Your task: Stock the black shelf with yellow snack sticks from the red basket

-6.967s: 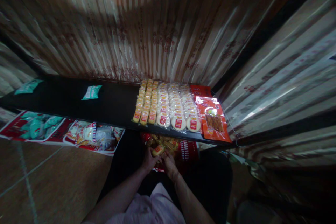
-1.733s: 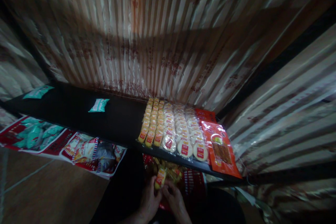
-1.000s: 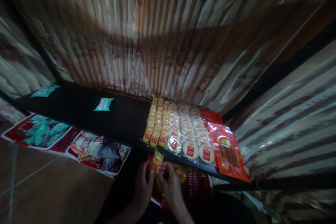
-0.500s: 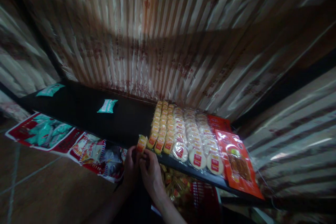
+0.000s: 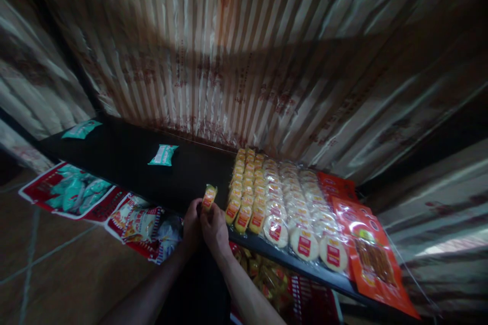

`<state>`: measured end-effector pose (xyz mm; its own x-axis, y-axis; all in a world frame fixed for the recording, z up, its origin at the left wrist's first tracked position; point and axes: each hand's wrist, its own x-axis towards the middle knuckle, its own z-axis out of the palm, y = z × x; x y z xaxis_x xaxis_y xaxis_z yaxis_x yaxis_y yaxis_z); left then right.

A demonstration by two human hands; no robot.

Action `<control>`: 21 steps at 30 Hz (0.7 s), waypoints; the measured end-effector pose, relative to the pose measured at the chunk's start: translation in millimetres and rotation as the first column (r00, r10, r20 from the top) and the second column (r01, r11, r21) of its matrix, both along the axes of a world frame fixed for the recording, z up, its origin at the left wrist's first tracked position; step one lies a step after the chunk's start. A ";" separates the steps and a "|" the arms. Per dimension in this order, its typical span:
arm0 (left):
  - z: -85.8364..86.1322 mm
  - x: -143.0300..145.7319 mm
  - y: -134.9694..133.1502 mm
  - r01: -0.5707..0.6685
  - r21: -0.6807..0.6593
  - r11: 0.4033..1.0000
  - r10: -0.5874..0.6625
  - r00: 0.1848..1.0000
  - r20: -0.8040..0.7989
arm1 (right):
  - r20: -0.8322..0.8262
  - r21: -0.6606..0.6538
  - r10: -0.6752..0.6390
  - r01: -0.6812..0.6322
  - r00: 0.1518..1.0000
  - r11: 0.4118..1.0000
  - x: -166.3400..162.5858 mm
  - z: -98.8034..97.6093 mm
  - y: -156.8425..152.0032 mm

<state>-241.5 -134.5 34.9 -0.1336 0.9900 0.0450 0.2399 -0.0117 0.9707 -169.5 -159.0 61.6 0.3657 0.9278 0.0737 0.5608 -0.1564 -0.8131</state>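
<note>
Between both hands, at the front edge of the black shelf (image 5: 183,172), a small yellow wrapped cake (image 5: 209,196) with a red and orange label stands upright. My right hand (image 5: 215,231) pinches its lower end. My left hand (image 5: 191,226) is closed against its left side, its fingertips partly hidden. Just right of the hands, similar yellow wrapped cakes (image 5: 244,219) stand in three rows running back. Beside those are rows of round white wrapped cakes (image 5: 275,232) with red labels.
Orange snack packets (image 5: 375,259) lie at the shelf's right end. Teal packets (image 5: 163,155) lie on its left part. Below the front edge are boxes with teal packets (image 5: 72,193), white packets (image 5: 141,221) and yellow-wrapped pieces (image 5: 267,277). A plastic-covered corrugated wall (image 5: 213,61) rises behind.
The view has shifted, so the shelf goods appear farther right. Both hands still hold the yellow cake, now a little farther left of the rows and more upright.
</note>
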 end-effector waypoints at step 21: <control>-6.2 6.3 56.8 0.085 0.154 0.984 -0.051 0.976 -0.211 | -0.364 0.087 -0.107 0.149 0.925 0.985 -13.9 -29.9 55.0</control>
<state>-235.2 -77.7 28.7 -0.0378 0.9738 0.2241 0.4269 -0.1870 0.8848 -183.3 -104.0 31.6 0.5020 0.8647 0.0166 0.2122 -0.1045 -0.9716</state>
